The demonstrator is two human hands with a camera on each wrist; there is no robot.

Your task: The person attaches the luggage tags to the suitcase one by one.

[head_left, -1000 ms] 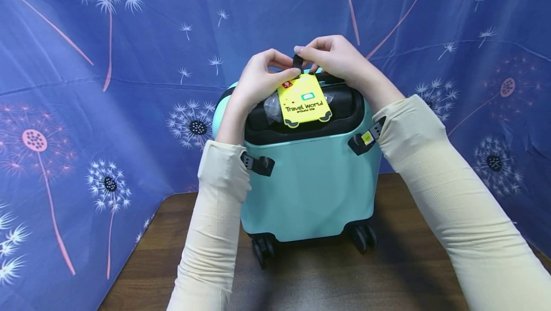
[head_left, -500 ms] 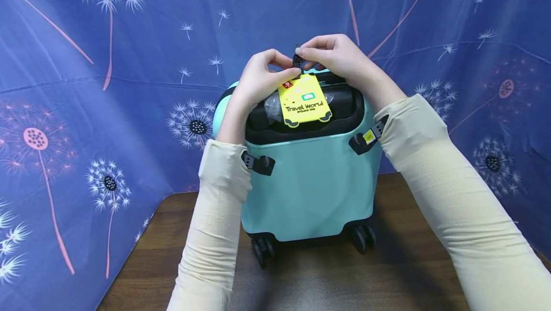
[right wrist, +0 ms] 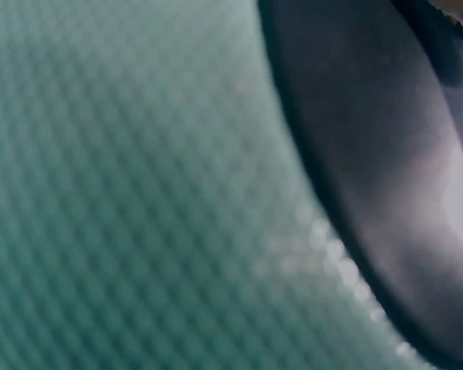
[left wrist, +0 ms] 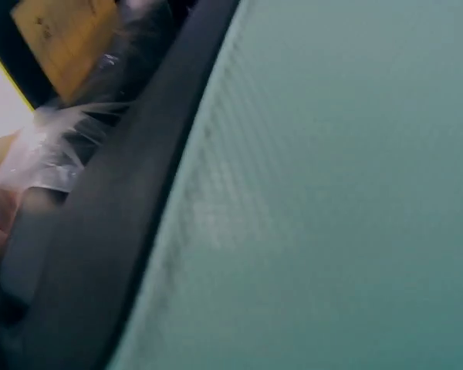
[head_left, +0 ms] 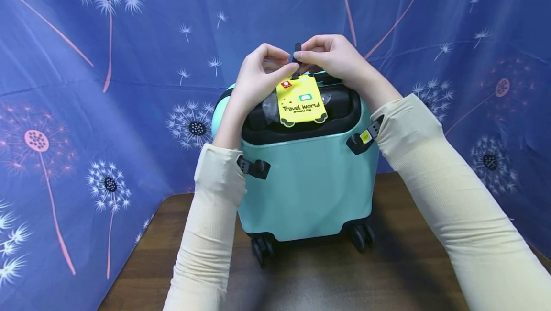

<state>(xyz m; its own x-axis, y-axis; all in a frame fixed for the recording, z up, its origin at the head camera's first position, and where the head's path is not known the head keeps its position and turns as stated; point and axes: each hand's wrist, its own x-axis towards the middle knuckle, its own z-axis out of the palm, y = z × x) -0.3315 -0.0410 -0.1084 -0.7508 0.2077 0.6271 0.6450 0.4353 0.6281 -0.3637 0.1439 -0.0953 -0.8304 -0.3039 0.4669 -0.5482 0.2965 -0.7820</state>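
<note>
A yellow luggage tag (head_left: 302, 100) printed "Travel World" lies over the top handle area of a turquoise suitcase (head_left: 307, 186). Its black strap (head_left: 297, 74) stands up from the tag's top edge. My right hand (head_left: 333, 57) pinches this strap near its upper end, the other fingers curled behind. At the strap's left side is my left hand (head_left: 258, 74); its thumb tip overlaps the strap while the index finger is parted from it. The left wrist view catches clear plastic wrap (left wrist: 58, 146) beside the black handle recess (left wrist: 123, 185). Only shell and black trim (right wrist: 355, 154) fill the right wrist view.
The suitcase stands upright on its black wheels (head_left: 359, 237) on a dark wooden table (head_left: 301, 282). Close behind and on both sides hangs a blue cloth (head_left: 142, 110) with a dandelion print. A wrist camera (head_left: 258, 168) is strapped at each cuff.
My left index finger has drawn back from the strap and the hand has loosened. The strap's end now shows higher above my fingers. The tag and suitcase have shifted slightly left.
</note>
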